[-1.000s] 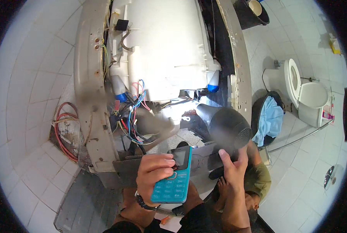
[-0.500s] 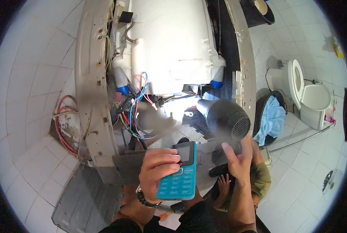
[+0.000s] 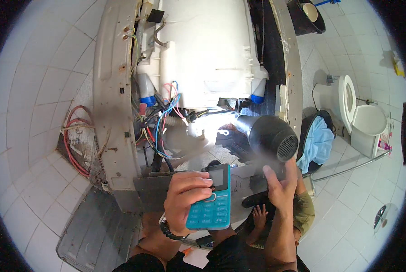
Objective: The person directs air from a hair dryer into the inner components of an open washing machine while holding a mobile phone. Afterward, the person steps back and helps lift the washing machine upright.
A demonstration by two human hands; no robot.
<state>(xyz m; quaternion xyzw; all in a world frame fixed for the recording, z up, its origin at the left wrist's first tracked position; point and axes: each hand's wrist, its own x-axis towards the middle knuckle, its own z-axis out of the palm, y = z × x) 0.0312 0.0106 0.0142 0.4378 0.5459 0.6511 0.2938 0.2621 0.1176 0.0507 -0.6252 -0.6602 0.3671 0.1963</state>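
While the left hand (image 3: pixel 181 197) holds a teal keypad phone (image 3: pixel 209 211) at lower centre of frame, fingers over its left edge and front, the right hand (image 3: pixel 282 192) holds a black hair dryer (image 3: pixel 266 136) just right of centre; thumb raised, exact grip on the handle blurred. Dark band (image 3: pixel 169 230) on the left wrist. Phone: tilted, screen end away from the wearer; judged light, stiff, rather slippery, screen the fragile part; best held by the long edges, off the keys. Dryer: nozzle (image 3: pixel 243 127) toward the bright area at centre, rear grille (image 3: pixel 287 148) toward lower right; judged moderately light, rigid, smooth-shelled, top-heavy; best taken by the handle, fingers clear of nozzle (possibly hot) and grille. Lower right, beyond the right forearm: another person's hand (image 3: pixel 259 217) and olive sleeve (image 3: pixel 305 213). Beyond the phone, left of centre: loose bundle of coloured wires (image 3: pixel 159 127), soft-looking. Behind these, top centre: large white tub (image 3: pixel 203 54) between the sides of a worn metal frame (image 3: pixel 114 90). Farther out, left: coiled reddish hose (image 3: pixel 66 136); right: black basin holding pale blue cloth (image 3: pixel 318 143), then white toilet (image 3: pixel 348 97); upper right: dark bucket (image 3: pixel 298 20).
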